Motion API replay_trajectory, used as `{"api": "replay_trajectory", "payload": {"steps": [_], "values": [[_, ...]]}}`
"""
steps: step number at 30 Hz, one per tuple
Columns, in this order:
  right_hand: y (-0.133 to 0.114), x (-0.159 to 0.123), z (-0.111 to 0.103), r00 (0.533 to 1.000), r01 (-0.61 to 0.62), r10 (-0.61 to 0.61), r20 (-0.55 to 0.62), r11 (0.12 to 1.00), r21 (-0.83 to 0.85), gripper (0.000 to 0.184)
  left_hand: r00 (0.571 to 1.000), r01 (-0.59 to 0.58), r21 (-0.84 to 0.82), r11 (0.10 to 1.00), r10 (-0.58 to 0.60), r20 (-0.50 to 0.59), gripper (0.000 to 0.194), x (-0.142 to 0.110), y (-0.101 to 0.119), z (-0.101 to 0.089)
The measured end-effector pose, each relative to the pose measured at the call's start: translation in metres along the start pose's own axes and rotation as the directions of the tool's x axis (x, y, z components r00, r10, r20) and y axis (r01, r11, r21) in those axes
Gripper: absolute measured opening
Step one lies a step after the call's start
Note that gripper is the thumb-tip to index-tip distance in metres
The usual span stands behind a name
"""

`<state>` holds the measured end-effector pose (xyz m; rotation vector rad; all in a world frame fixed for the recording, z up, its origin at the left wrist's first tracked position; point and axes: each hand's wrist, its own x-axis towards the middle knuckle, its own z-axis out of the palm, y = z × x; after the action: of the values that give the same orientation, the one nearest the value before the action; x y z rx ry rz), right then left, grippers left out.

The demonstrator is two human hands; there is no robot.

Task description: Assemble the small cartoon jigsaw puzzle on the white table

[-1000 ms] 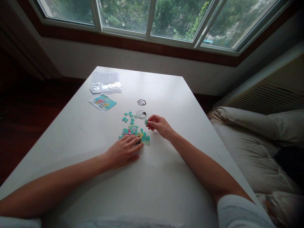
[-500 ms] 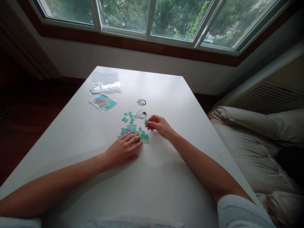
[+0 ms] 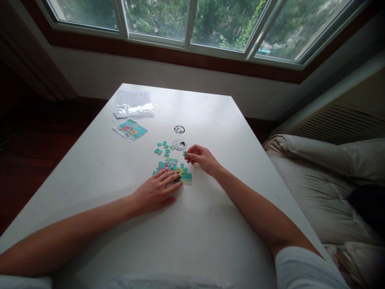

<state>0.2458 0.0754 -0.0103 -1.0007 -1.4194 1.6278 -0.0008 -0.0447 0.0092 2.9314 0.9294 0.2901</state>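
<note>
A partly joined jigsaw puzzle (image 3: 172,163) in teal, pink and yellow lies on the white table (image 3: 210,224). My left hand (image 3: 158,188) rests flat across its near left part, fingers stretched out and hiding some of it. My right hand (image 3: 200,157) is just beyond the puzzle's right side, thumb and fingertips pinching a small teal puzzle piece (image 3: 185,154). Several loose teal puzzle pieces (image 3: 158,151) lie behind the joined part.
Two round inset fittings (image 3: 179,145) sit in the tabletop beyond the pieces. A picture card (image 3: 130,129) and a clear plastic bag with papers (image 3: 134,105) lie at the far left. A beige padded seat (image 3: 313,180) stands along the right, and a window (image 3: 186,24) is ahead.
The joined puzzle has slid slightly to the right and nearer under my left hand, which shifted a little right. My right hand keeps its piece in almost the same place.
</note>
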Motion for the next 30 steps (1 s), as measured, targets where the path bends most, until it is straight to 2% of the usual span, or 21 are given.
{"api": "replay_trajectory", "payload": {"steps": [7,11,19,30], "values": [[0.002,0.002,-0.002,1.0,0.028,-0.028,-0.012,1.0,-0.004,0.035,0.98,0.2,0.079,0.977,-0.2,-0.008,0.05,0.002,0.001,-0.003],[0.003,0.002,-0.003,1.0,0.028,-0.028,-0.013,1.0,-0.006,0.035,0.973,0.228,0.088,0.97,-0.23,0.008,0.052,0.001,0.001,0.001],[0.004,0.002,-0.002,1.0,0.02,-0.02,-0.001,1.0,-0.008,0.037,0.985,0.169,0.065,0.983,-0.171,0.018,0.052,-0.001,-0.001,0.002],[0.002,0.001,0.0,1.0,0.01,-0.01,-0.004,1.0,-0.025,0.036,1.0,0.003,-0.059,0.998,-0.003,-0.005,0.056,0.001,-0.012,0.006]]}}
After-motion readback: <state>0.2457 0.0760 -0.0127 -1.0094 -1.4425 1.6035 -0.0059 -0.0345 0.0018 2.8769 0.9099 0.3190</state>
